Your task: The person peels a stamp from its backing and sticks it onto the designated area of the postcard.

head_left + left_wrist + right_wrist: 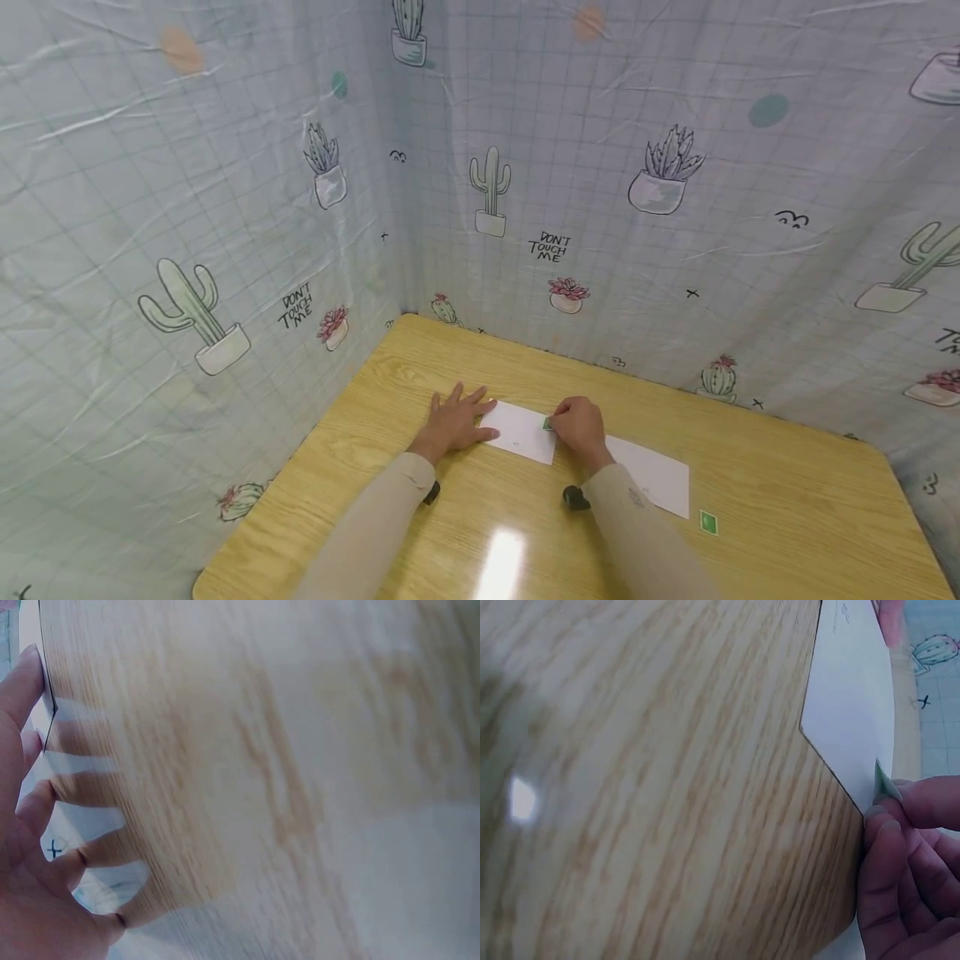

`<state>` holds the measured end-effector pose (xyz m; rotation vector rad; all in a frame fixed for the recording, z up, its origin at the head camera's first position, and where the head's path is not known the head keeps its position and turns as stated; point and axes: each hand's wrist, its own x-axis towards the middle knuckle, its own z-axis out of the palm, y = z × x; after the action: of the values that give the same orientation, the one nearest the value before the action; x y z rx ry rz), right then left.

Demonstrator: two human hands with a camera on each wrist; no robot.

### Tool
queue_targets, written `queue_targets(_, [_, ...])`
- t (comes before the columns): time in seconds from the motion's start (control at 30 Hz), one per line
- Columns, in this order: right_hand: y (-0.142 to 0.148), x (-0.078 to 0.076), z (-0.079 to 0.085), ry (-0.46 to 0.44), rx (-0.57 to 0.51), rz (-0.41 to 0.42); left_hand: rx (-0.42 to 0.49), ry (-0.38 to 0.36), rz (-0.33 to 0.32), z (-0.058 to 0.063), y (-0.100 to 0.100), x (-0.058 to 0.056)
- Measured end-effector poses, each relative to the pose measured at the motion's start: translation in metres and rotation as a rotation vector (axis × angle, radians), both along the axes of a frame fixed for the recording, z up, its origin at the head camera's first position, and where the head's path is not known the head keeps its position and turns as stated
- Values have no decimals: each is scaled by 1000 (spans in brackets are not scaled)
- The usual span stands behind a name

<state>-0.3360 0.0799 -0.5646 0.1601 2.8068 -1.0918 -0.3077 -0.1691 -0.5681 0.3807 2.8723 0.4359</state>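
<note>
A white envelope-sized paper (516,427) with a small mark near its lower edge lies flat on the wooden table. My left hand (452,425) is spread at its left end, thumb and a fingertip on the paper's edge. At the upper right corner, my right hand (581,427) pinches a small green stamp (547,423) between thumb and fingertips. The right wrist view shows this stamp (885,784) bent up at an angle over the paper (847,697), its lower part hidden by the fingers.
A second white paper (662,477) lies to the right, partly under my right forearm in the head view. Beyond its lower right corner lies another green stamp (708,522) with a pale border. Patterned curtains (480,275) stand along the table's left and back edges.
</note>
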Motion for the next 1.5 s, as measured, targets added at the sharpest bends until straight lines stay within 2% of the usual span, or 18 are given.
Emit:
queue_targets(0.6, [0, -10, 1, -83, 64, 55, -8, 8, -6, -1, 0, 0])
queue_targets(0.83, [1, -10, 0, -63, 55, 34, 1, 12, -1, 1, 0, -1])
queue_targets(0.9, [3, -9, -3, -51, 10, -7, 2, 12, -3, 0, 0, -1])
queue_targets(1.03, [4, -6, -5, -39, -206, -128, 0, 17, -2, -3, -1, -1])
queue_targets(1.13, [2, -3, -7, -36, -300, -146, -2, 15, 4, -5, -1, -2])
queue_targets(1.3, [-2, 4, -8, -21, -206, -71, -13, 16, 2, -9, -2, -4])
queue_targets(1.5, [-1, 8, -9, 59, -71, 9, -6, 11, 4, -3, -1, -2])
